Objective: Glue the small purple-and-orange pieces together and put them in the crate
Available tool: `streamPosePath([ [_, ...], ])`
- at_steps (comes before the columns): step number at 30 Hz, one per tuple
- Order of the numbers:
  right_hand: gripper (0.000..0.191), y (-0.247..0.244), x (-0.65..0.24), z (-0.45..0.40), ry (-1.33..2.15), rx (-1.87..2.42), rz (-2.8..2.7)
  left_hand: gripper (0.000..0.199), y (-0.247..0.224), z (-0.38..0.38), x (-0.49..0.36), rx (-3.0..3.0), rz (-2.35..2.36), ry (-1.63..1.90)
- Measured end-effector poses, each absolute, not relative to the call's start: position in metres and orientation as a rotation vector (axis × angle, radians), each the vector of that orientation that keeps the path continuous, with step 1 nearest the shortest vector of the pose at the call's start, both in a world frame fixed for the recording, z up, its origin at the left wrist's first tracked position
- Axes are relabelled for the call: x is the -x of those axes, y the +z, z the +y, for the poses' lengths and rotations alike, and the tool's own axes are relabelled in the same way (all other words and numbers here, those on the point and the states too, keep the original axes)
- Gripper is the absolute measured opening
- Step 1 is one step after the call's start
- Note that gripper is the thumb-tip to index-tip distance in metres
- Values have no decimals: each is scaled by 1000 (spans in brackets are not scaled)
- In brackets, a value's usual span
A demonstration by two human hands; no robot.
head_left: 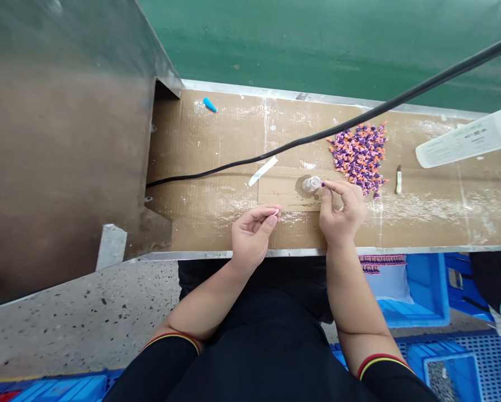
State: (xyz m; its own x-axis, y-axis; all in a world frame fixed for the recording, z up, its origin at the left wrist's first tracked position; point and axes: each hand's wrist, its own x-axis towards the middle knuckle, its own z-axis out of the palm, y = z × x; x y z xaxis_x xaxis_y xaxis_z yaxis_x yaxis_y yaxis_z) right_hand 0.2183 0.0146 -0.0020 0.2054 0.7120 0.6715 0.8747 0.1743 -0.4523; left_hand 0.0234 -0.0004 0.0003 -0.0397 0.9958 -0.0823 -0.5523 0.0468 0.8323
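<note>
My left hand (251, 237) is closed in a pinch on a small pink piece (277, 211), just over the front part of the bench. Thumb and forefinger of my right hand (343, 216) hold a tiny dark purple piece (323, 184) at the mouth of a small clear cup (311, 185). The cup stands on a cardboard strip (275, 192), with a wet stain around it. Beyond my right hand lies a heap of small purple, pink and orange figures (359, 153).
A black cable (250, 161) crosses above the bench. A white strip (263, 171), a blue cone-shaped piece (209, 104), a small knife (399, 180) and a white bottle (463, 139) lie around. A metal housing (66, 139) bounds the left; blue crates (434, 290) stand below right.
</note>
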Motion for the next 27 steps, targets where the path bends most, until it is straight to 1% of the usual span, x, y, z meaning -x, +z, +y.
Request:
streamPosePath([
  [7, 12, -1, -218, 13, -175, 1583, -1558, 15, -1, -1, -24, -710, 826, 1442],
  [14, 12, 0, -216, 14, -260, 1556, -1553, 10, -3, -2, -22, -730, 801, 1429],
  [17, 12, -1, -216, 14, -251, 1570, -1554, 12, -3, -2, -22, -731, 814, 1416],
  [22, 12, -3, -217, 13, -229, 1548, -1554, 20, -4, -2, -22, -731, 863, 1406],
  [27, 13, -4, -218, 12, -207, 1569, -1545, 19, -4, -2, -22, -732, 857, 1403],
])
